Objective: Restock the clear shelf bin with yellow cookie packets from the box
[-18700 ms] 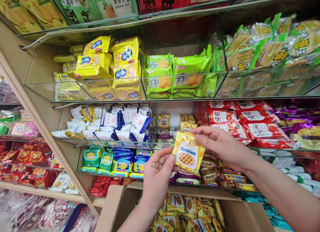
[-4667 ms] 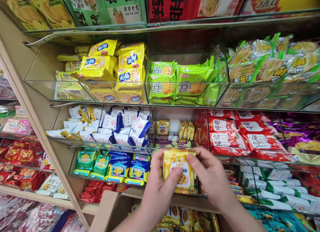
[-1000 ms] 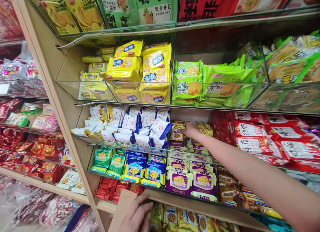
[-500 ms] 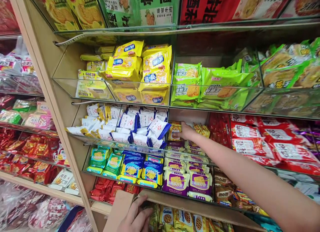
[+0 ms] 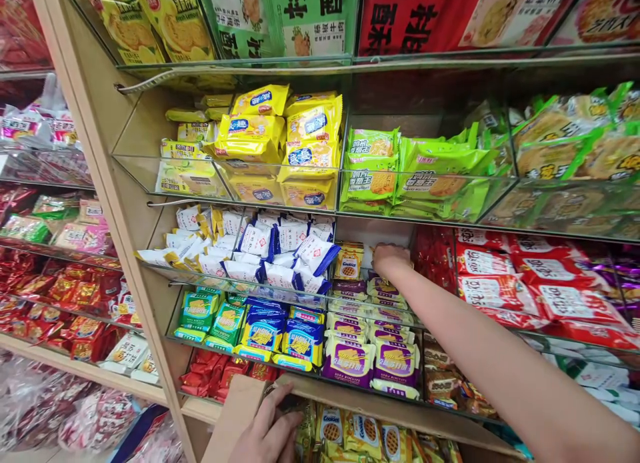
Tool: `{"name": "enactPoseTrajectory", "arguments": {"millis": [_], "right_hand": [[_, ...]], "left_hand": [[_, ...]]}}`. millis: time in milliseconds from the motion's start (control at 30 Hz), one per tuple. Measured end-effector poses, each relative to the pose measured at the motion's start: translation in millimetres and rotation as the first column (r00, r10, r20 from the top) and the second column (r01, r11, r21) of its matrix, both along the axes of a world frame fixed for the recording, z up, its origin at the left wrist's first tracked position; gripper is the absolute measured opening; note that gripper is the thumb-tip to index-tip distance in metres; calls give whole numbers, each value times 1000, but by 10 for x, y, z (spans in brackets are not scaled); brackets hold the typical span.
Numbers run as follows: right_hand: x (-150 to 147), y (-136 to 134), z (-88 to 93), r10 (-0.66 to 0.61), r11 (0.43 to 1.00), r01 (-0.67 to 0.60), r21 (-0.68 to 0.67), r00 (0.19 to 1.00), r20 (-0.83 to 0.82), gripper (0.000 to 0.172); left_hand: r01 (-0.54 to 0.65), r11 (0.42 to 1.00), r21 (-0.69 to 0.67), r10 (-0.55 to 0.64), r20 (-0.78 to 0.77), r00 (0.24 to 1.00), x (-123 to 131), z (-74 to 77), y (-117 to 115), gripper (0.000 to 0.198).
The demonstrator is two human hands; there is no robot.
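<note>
- Our right hand (image 5: 391, 259) is inside the shelf compartment (image 5: 377, 232), fingers curled; we cannot tell what it grips (the fingertips are hidden).
- Just left of it stands a yellow cookie packet (image 5: 349, 261); we'd best keep our knuckles from tipping it.
- Our forearm should clear the glass front (image 5: 361, 308).
- Our left hand (image 5: 269, 428), loosely bent (grip unclear), is at the cardboard box (image 5: 234, 410); light pressure should steady it.

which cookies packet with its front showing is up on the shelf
The yellow cookies packet just left of the right hand; the others with fronts showing lie below in the cardboard box.
</note>
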State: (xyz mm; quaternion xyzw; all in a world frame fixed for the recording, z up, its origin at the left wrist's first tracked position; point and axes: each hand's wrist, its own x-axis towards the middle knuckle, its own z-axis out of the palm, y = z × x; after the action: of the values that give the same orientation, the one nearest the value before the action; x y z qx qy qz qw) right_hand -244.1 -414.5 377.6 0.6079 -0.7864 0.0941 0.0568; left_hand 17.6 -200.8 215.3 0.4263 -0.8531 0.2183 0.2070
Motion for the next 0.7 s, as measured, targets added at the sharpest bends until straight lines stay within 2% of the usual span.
{"name": "enactPoseTrajectory", "arguments": {"millis": [100, 300, 467, 567, 700], "right_hand": [[-32, 14, -4, 39, 998, -41, 38, 998, 52, 52], [-127, 73, 151, 49, 998, -46, -34, 995, 88, 44], [-224, 120, 292, 29, 999, -27, -19, 995, 91, 48], [-245, 127, 262, 0, 1000, 0, -2, 997, 81, 45], [-155, 107, 118, -34, 999, 33, 30, 999, 31, 45]], "left_hand": [[3, 1000, 20, -3, 6, 1000, -17, 25, 18, 19], [-2, 999, -52, 0, -30, 1000, -50, 47, 59, 18], [-89, 993, 83, 101, -152, 983, -94, 10, 93, 23], [-68, 990, 125, 86, -143, 986, -106, 57, 107, 22], [-62, 991, 122, 78, -127, 989, -118, 126, 121, 23]]}}
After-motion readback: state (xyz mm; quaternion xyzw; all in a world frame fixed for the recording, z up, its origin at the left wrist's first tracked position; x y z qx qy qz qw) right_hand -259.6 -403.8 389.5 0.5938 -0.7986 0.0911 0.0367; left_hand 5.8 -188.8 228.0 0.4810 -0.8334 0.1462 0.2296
